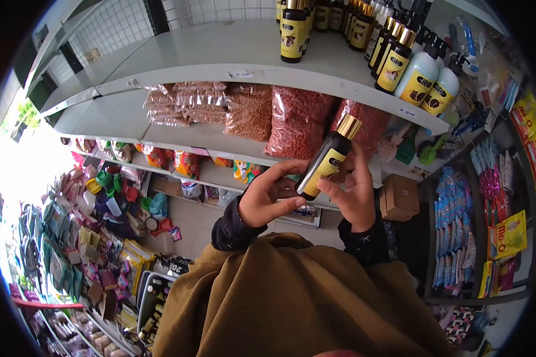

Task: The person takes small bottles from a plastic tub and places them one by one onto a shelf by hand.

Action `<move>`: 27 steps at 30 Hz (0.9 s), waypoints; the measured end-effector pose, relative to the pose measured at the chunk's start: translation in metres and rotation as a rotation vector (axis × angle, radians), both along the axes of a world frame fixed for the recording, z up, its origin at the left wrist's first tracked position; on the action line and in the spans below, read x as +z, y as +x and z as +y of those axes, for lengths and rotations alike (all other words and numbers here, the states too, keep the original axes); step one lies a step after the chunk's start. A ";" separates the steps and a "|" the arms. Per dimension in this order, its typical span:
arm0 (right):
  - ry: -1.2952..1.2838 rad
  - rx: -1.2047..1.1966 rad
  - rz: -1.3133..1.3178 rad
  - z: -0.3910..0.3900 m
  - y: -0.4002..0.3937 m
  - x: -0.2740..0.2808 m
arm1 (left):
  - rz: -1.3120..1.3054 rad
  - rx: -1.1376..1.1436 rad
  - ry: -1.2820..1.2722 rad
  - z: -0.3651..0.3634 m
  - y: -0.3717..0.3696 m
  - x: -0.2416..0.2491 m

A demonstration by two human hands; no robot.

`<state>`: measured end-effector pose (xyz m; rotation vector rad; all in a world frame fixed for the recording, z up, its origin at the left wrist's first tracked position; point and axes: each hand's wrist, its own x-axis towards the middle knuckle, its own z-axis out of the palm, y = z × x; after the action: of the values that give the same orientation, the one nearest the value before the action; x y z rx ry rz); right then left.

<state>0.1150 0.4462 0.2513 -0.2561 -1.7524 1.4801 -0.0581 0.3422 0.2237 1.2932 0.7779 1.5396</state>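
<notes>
— Bottle: where is it?
— Tilted, in front of the shelf, held between both hands.
— Grip?
— Left hand clasps its base; right hand wraps its side, fingers closed round it.

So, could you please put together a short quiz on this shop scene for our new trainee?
1. True or false: both hands hold the dark bottle.
2. What colour is the bottle's cap?
3. The bags of red pellets lie: A) on the top shelf, B) on the shelf behind the bottle, C) on the floor.

Key: 1 true, the left hand and right hand both grip it; 2 gold; 3 B.
</notes>
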 end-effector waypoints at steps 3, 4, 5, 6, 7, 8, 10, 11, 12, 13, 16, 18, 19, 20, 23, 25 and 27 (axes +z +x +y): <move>0.059 -0.047 -0.053 0.001 -0.010 0.004 | 0.015 -0.066 -0.029 0.005 -0.016 0.004; 0.024 -0.048 -0.017 0.002 -0.015 0.006 | 0.014 -0.077 -0.030 0.007 -0.021 0.005; -0.010 -0.049 0.022 0.002 -0.020 0.007 | 0.003 -0.089 -0.020 0.009 -0.027 0.007; -0.045 -0.051 0.062 0.002 -0.026 0.009 | -0.006 -0.102 -0.011 0.011 -0.034 0.009; -0.045 -0.065 0.067 0.003 -0.031 0.013 | -0.013 -0.117 -0.001 0.013 -0.040 0.012; -0.034 -0.080 0.090 0.003 -0.036 0.017 | -0.009 -0.132 -0.002 0.015 -0.046 0.015; -0.011 -0.115 0.133 0.004 -0.043 0.025 | 0.015 -0.149 0.016 0.018 -0.057 0.020; -0.008 -0.133 0.136 0.005 -0.045 0.029 | 0.027 -0.157 0.028 0.021 -0.062 0.022; 0.015 -0.146 0.135 0.005 -0.047 0.033 | 0.029 -0.175 0.030 0.023 -0.067 0.024; 0.038 -0.158 0.133 0.005 -0.049 0.037 | 0.031 -0.197 0.044 0.025 -0.071 0.024; 0.088 -0.222 0.119 0.003 -0.053 0.050 | 0.033 -0.261 0.077 0.033 -0.080 0.025; 0.133 -0.284 0.103 0.001 -0.055 0.061 | 0.011 -0.302 0.084 0.038 -0.085 0.025; 0.134 -0.303 0.106 0.001 -0.055 0.067 | 0.000 -0.322 0.084 0.040 -0.087 0.026; 0.165 -0.326 0.090 0.001 -0.055 0.073 | 0.004 -0.339 0.079 0.040 -0.090 0.027; 0.222 -0.385 0.060 0.001 -0.049 0.087 | 0.001 -0.372 0.085 0.042 -0.092 0.029; 0.312 -0.389 -0.090 0.003 -0.043 0.097 | 0.004 -0.394 0.106 0.044 -0.092 0.034; 0.358 -0.394 -0.167 0.004 -0.039 0.111 | 0.003 -0.408 0.152 0.046 -0.090 0.040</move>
<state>0.0755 0.4506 0.3625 -0.5149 -1.9278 0.8697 -0.1482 0.3881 0.2633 1.4606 0.3708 1.2828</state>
